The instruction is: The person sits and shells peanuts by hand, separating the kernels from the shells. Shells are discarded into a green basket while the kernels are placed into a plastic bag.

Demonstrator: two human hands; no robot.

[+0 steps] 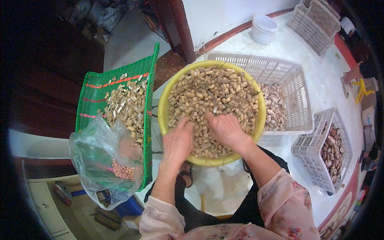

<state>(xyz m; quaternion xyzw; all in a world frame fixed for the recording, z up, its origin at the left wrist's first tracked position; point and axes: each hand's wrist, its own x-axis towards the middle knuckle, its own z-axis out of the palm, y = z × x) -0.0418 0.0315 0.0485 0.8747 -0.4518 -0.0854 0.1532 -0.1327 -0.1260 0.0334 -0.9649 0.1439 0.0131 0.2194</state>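
Note:
A round yellow basin (163, 103) full of unshelled peanuts (210, 93) and dry stems is in front of me. My left hand (179, 139) is over the basin's near left part, fingers curled and a little blurred; what it holds cannot be told. Just right of it my right hand (225, 129) is bent over the peanuts, fingertips down, its grip hidden. Left of the basin, a green woven basket (149, 120) bears peanut shells (129, 102). A clear plastic bag (90, 150) with shelled pink peanuts (123, 171) lies over the basket's near part.
Behind and right of the basin is a grey plastic crate (294, 99) with pale brown pieces inside. Farther right, another crate (312, 150) contains what look like dried mushrooms (332, 150). A white bucket (264, 28) and more crates (312, 28) stand by the wall. A dark wooden post (177, 27) rises beyond.

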